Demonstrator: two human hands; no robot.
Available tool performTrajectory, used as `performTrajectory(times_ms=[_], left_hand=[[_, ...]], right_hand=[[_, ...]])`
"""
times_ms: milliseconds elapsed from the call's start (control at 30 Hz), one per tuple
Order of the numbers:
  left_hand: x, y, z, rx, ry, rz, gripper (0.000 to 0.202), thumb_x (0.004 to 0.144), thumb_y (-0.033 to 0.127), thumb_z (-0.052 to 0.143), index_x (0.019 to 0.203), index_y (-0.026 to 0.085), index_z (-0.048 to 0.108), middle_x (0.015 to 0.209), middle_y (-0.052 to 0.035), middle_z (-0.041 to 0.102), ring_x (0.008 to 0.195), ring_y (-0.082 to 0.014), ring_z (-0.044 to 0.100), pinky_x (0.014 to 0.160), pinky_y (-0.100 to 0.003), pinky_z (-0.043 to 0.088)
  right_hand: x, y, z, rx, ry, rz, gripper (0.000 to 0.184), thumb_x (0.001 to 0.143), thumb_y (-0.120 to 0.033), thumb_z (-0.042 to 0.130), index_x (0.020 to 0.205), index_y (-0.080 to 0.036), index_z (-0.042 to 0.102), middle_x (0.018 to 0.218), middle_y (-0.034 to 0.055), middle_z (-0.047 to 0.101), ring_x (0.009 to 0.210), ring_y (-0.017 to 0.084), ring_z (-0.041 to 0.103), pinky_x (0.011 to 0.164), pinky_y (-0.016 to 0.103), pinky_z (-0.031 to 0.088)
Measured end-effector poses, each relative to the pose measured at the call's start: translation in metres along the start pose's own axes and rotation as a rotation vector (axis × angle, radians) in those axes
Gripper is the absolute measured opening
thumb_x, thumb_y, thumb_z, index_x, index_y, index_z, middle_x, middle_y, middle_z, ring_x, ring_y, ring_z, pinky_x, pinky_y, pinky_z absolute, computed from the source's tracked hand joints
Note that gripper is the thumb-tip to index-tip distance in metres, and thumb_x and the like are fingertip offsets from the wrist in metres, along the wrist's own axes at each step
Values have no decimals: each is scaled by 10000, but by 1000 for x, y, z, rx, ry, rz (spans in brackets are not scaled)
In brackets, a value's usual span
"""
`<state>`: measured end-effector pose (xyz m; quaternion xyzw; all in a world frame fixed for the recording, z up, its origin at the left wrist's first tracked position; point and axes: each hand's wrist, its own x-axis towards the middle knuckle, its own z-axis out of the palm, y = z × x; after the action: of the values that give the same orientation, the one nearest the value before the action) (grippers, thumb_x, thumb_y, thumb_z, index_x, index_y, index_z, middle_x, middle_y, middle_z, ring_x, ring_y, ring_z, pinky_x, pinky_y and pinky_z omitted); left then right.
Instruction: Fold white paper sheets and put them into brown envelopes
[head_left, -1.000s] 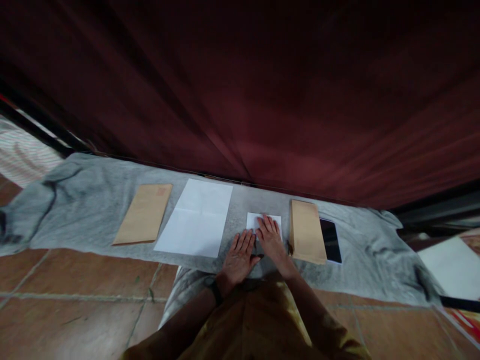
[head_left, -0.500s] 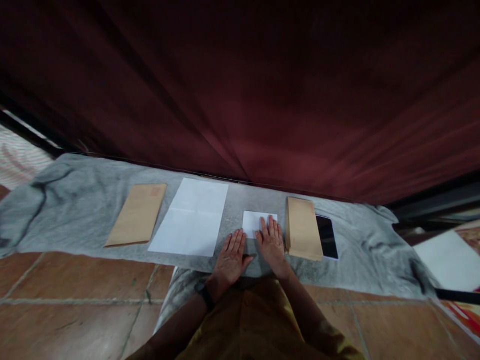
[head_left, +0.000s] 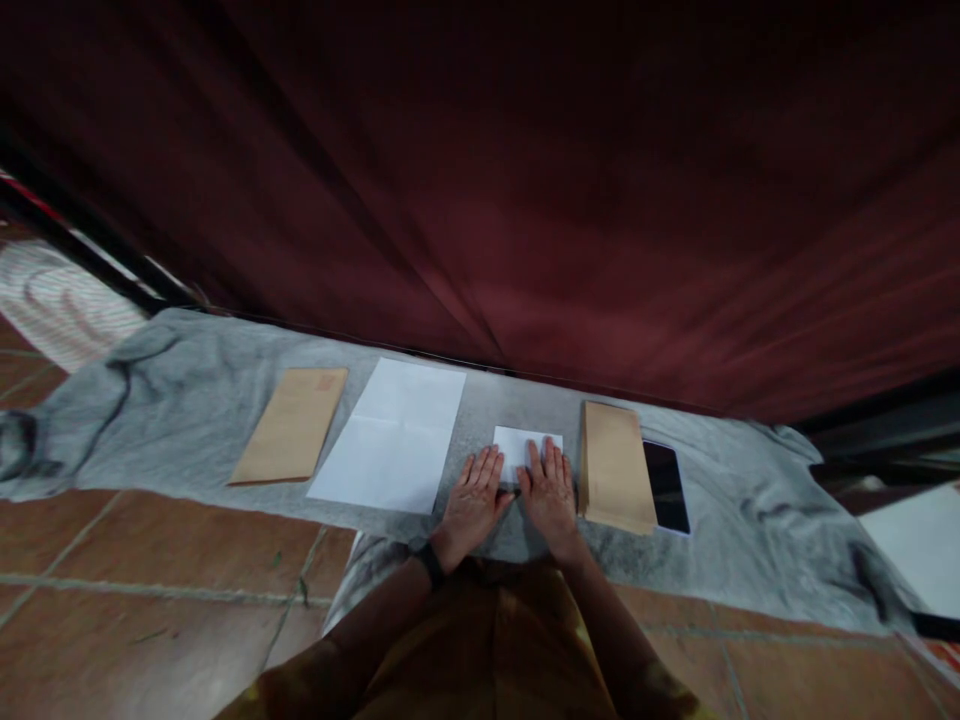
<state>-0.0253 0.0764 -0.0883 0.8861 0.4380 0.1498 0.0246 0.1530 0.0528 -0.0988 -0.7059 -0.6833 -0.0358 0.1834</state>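
A small folded sheet of white paper [head_left: 511, 443] lies on the grey cloth in front of me. My left hand [head_left: 474, 500] rests flat at its left edge, fingers stretched out, a dark band on the wrist. Over the paper's right part lies my right hand [head_left: 548, 495], palm down with extended fingers, covering some of it. Left of my hands is a stack of larger white sheets [head_left: 394, 435] with a crease across the top one. Close to my right hand sits a stack of brown envelopes [head_left: 619, 465].
Another brown envelope pile [head_left: 291, 425] lies on the far left of the grey cloth [head_left: 195, 400]. A dark-screened phone [head_left: 667, 487] sits partly beside the right envelopes. A dark red curtain [head_left: 480, 200] hangs along the back edge. Tiled floor [head_left: 165, 560] shows in front.
The view has shifted slightly, so everything sits a little further right. My left hand has come a bit nearer to the right one; both still lie at the folded paper.
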Motion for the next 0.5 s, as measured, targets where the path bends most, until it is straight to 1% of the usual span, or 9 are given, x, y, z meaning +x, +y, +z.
performTrajectory(times_ms=[100,200,300,333,400,433,500], left_hand=[[-8,-7,-3,12,-10,4,669,1028,456,401,1582,95,302,1610,-170,412,1511,-274,361,1241,-491,283],[-15,-17,-11,20,-1,-7,640,1030,449,405,1578,129,323,1585,-148,459,1491,-262,397,1229,-486,313],[-18,-38,-22,37,48,-75,617,1036,453,380,1574,156,336,1581,-135,471,1492,-256,396,1213,-469,343],[-19,-49,-27,47,73,-121,614,1036,451,370,1574,158,336,1589,-137,458,1501,-261,379,1210,-470,346],[-21,-79,-40,67,134,-249,611,1031,424,350,1581,159,322,1606,-155,427,1522,-284,336,1206,-508,336],[-23,-97,-48,75,163,-325,611,1025,417,348,1571,144,336,1607,-177,416,1524,-302,329,1198,-526,337],[-31,-138,-66,99,208,-535,644,1000,438,374,1526,67,382,1593,-251,400,1510,-358,339,1179,-549,342]], right_hand=[[-1,0,1,-20,28,-15,563,1055,-367,411,1584,-180,359,1666,186,278,1522,331,298,1191,539,306],[-1,1,3,-36,34,-29,569,1059,-377,407,1584,-164,354,1671,200,255,1522,340,299,1187,537,316],[-2,3,5,-24,45,-42,574,1060,-384,405,1590,-172,344,1675,193,247,1523,349,299,1180,551,329],[-3,3,5,-18,49,-45,574,1060,-386,403,1589,-172,346,1675,192,246,1525,352,296,1180,557,331],[-3,3,6,-9,49,-47,577,1059,-392,400,1587,-164,353,1677,192,239,1529,360,287,1185,566,326],[-4,3,6,-6,46,-45,578,1058,-393,398,1586,-161,355,1678,191,234,1530,362,283,1189,567,322],[-4,3,6,-8,38,-32,580,1057,-391,396,1586,-157,357,1681,187,225,1532,362,281,1196,564,315]])
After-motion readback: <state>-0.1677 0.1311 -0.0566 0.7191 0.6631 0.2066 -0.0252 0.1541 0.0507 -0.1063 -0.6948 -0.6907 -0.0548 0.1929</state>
